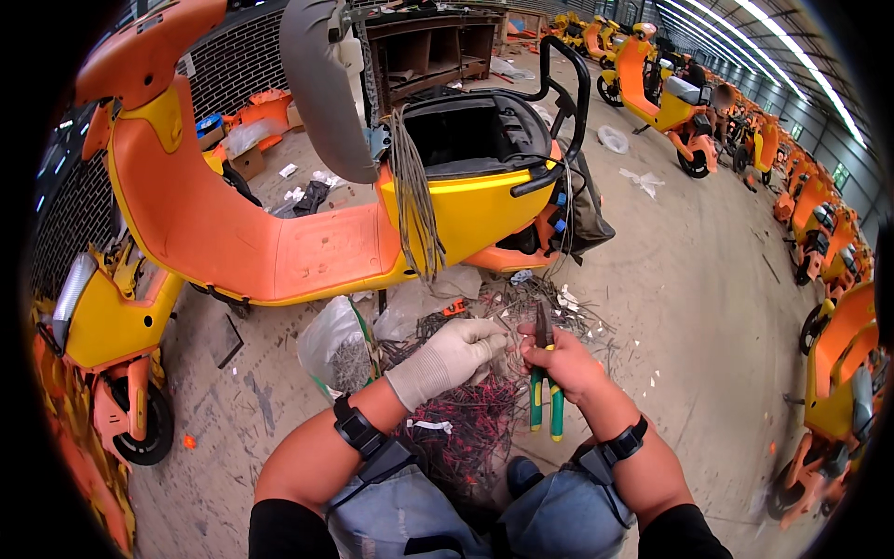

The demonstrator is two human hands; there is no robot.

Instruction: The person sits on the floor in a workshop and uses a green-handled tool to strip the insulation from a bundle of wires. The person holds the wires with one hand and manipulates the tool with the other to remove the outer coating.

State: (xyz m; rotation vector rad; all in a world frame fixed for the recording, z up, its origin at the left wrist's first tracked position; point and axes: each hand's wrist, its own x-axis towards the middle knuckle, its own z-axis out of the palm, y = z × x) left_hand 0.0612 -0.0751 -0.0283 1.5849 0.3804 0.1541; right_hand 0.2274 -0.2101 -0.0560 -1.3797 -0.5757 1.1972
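My left hand [447, 361], in a pale knit glove, is closed with its fingertips pinched together; what they hold, if anything, is too small to make out. Close beside it, my bare right hand [577, 370] grips a pair of pliers [557, 410] with green and yellow handles, dark jaws pointing up. Below both hands spreads a pile of black and reddish wire scraps [470, 424]. An open plastic bag [328, 331] with thin grey scraps inside stands left of my gloved hand. Ahead, a bundle of grey cables [417, 200] hangs over the side of an orange and yellow scooter [475, 210].
The scooter's grey seat [326, 84] is tipped up over its open storage box [461, 135]. Another scooter [121, 312] stands at the left, and a long row of scooters [838, 373] lines the right. A wooden cabinet [428, 56] stands behind. A person [722, 116] is far back right.
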